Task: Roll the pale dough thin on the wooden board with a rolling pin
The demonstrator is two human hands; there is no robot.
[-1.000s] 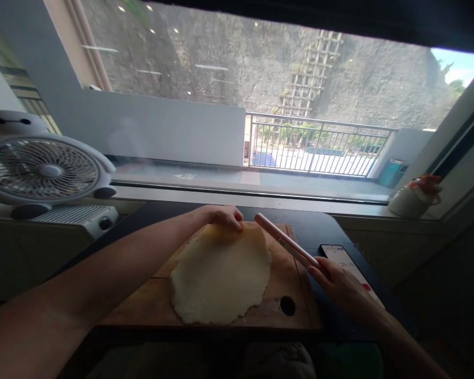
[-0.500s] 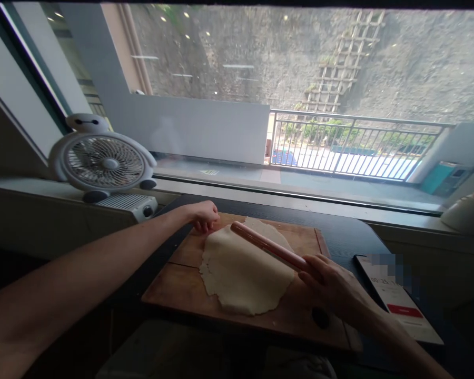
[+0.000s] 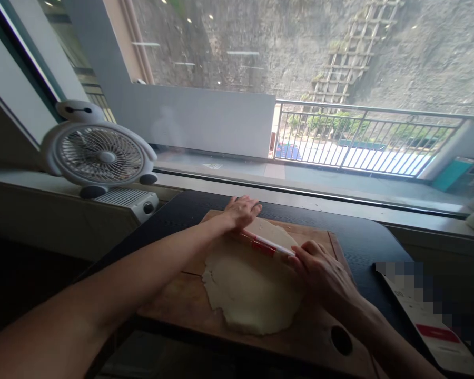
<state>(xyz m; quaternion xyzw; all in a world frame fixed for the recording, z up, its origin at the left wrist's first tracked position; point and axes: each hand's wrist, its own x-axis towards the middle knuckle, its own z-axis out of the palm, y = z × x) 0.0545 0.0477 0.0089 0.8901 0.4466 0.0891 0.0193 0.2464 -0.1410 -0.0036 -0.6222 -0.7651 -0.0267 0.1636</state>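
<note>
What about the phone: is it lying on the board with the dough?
No, the phone lies on the dark table, to the right of the board that bears the dough.

I count one left hand (image 3: 243,212), one right hand (image 3: 319,268), one rolling pin (image 3: 266,245), one dough sheet (image 3: 256,292), one board (image 3: 169,297), one fan (image 3: 105,158), and one phone (image 3: 438,332) near the bench's (image 3: 365,242) right edge.

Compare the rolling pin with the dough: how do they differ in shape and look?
The rolling pin is slim and straight; the dough is broad and flat with a ragged edge. The rolling pin is glossy, with reddish patches; the dough is pale and matte. Both are over the wooden board.
</note>
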